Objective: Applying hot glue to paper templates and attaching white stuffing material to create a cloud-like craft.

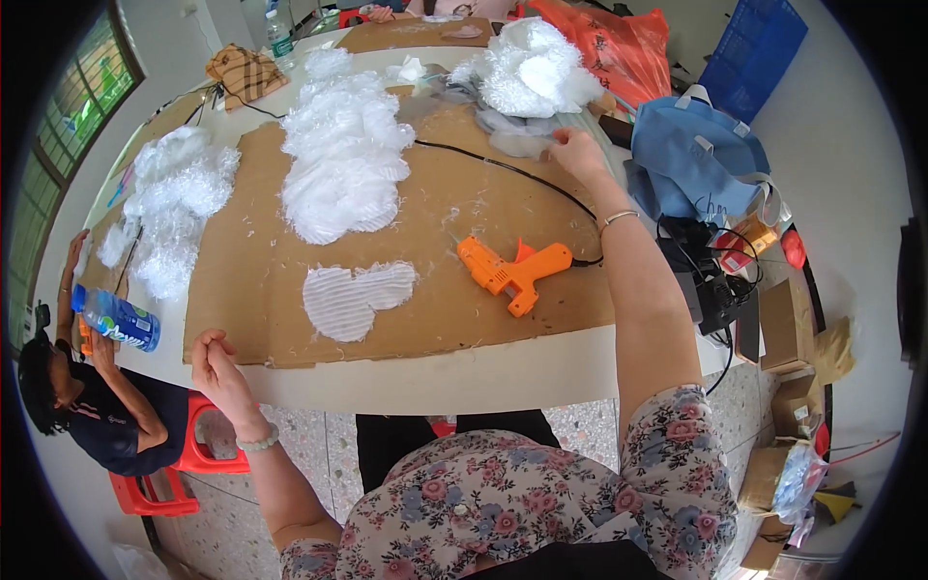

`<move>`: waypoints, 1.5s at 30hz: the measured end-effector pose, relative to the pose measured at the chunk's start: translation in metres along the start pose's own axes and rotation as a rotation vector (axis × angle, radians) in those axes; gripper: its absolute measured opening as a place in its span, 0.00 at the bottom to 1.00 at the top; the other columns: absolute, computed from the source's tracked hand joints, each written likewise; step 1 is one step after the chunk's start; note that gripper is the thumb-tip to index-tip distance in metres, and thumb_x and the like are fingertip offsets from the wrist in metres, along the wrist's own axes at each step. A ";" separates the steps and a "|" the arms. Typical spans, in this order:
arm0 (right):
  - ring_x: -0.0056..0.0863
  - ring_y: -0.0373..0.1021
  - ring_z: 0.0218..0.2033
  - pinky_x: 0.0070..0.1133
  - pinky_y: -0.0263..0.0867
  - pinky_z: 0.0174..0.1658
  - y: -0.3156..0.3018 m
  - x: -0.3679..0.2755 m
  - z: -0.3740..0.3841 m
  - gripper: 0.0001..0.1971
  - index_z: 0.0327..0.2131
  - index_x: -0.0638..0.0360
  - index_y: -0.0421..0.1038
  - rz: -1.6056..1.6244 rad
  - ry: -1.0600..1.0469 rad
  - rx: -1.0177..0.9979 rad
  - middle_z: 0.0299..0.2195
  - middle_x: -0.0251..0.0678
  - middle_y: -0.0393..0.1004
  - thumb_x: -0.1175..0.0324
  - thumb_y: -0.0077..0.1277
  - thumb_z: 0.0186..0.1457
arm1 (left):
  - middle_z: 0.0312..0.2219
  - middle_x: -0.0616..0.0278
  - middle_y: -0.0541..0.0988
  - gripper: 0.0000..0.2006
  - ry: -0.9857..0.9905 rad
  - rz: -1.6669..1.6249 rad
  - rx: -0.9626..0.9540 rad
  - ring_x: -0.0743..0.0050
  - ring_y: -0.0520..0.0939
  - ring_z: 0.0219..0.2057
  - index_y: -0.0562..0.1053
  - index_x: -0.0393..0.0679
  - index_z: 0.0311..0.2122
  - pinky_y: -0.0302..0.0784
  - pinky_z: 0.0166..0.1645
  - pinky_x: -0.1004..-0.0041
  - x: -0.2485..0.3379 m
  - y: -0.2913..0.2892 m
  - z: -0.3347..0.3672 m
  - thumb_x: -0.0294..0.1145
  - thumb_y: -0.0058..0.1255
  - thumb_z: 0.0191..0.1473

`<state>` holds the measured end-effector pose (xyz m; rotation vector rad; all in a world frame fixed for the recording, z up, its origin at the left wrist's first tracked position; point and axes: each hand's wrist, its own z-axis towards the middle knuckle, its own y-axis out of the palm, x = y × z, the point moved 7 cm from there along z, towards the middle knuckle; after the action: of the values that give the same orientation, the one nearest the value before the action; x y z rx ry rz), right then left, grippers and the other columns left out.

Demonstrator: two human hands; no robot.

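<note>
My right hand reaches to the far right of the board, its fingertips pinched at the edge of a stack of sheer, whitish rounded pieces. My left hand hovers by the board's near left corner, fingers curled together, with nothing visible in them. In front of me lies a white ribbed, heart-like piece with thin strands around it. To its right an orange hot glue gun rests on its side, its black cord running up behind it. Beyond the ribbed piece stretches a long row of fluffy white pieces.
Brown cardboard covers much of the white table. Fluffy white heaps stand far right and at left. A bottle lies near a co-worker. A blue bag, red plastic bag and black cables crowd the right.
</note>
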<state>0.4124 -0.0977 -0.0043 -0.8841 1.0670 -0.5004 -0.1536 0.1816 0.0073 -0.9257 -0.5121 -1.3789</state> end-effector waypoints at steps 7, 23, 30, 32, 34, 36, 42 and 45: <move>0.36 0.62 0.54 0.30 0.63 0.53 0.009 -0.046 -0.009 0.30 0.46 0.54 0.71 -0.297 -0.070 -0.116 0.55 0.39 0.63 0.46 0.57 0.41 | 0.28 0.63 0.75 0.07 0.157 0.020 -0.068 0.80 0.74 0.31 0.74 0.35 0.34 0.69 0.38 0.80 0.012 0.009 0.002 0.21 0.44 0.55; 0.41 0.73 0.29 0.32 0.69 0.36 -0.049 -0.043 -0.019 0.09 0.29 0.53 0.77 -0.244 -0.214 0.478 0.27 0.41 0.76 0.62 0.48 0.50 | 0.20 0.66 0.74 0.10 -0.071 0.028 -0.099 0.84 0.70 0.23 0.75 0.36 0.30 0.63 0.29 0.85 0.025 0.011 -0.011 0.32 0.49 0.57; 0.21 0.71 0.29 0.18 0.66 0.35 -0.094 -0.070 -0.051 0.09 0.33 0.61 0.77 0.739 -0.305 0.328 0.27 0.32 0.76 0.67 0.50 0.54 | 0.19 0.67 0.72 0.07 0.422 0.091 0.252 0.87 0.68 0.19 0.75 0.35 0.35 0.61 0.23 0.83 0.069 0.007 -0.005 0.29 0.51 0.55; 0.13 0.66 0.28 0.13 0.62 0.33 -0.090 -0.089 -0.068 0.10 0.36 0.63 0.76 0.863 -0.279 0.167 0.26 0.27 0.74 0.68 0.48 0.57 | 0.22 0.66 0.73 0.08 0.251 0.003 0.151 0.85 0.69 0.19 0.75 0.36 0.39 0.64 0.25 0.82 0.059 -0.001 -0.010 0.28 0.51 0.55; 0.12 0.63 0.26 0.12 0.59 0.31 -0.083 -0.104 -0.086 0.09 0.38 0.60 0.76 1.010 -0.274 0.004 0.26 0.27 0.74 0.68 0.49 0.57 | 0.27 0.63 0.76 0.10 0.003 0.016 0.049 0.82 0.75 0.25 0.74 0.37 0.43 0.70 0.31 0.79 0.052 0.010 -0.012 0.25 0.49 0.55; 0.10 0.62 0.25 0.11 0.57 0.29 -0.072 -0.114 -0.098 0.09 0.39 0.59 0.74 1.062 -0.328 -0.081 0.26 0.27 0.74 0.69 0.49 0.57 | 0.26 0.61 0.77 0.08 0.117 -0.093 0.002 0.78 0.75 0.23 0.74 0.37 0.39 0.70 0.31 0.77 0.097 0.032 -0.016 0.24 0.50 0.53; 0.13 0.65 0.26 0.11 0.61 0.31 -0.036 -0.158 -0.155 0.06 0.37 0.60 0.72 1.250 -0.287 -0.384 0.26 0.26 0.73 0.71 0.48 0.56 | 0.24 0.56 0.78 0.04 0.137 -0.094 -0.373 0.68 0.78 0.25 0.76 0.36 0.29 0.72 0.30 0.75 0.118 0.080 -0.040 0.26 0.54 0.50; 0.15 0.67 0.27 0.13 0.63 0.32 -0.020 -0.180 -0.192 0.05 0.36 0.60 0.70 1.284 -0.305 -0.498 0.28 0.28 0.73 0.74 0.48 0.55 | 0.28 0.56 0.79 0.09 0.028 -0.355 -0.416 0.73 0.79 0.30 0.75 0.35 0.36 0.74 0.33 0.76 0.128 0.104 -0.057 0.30 0.53 0.53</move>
<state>0.1636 -0.0498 0.0694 -0.4979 1.2526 0.9707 -0.0439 0.0526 0.0496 -1.1860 -0.3853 -1.8630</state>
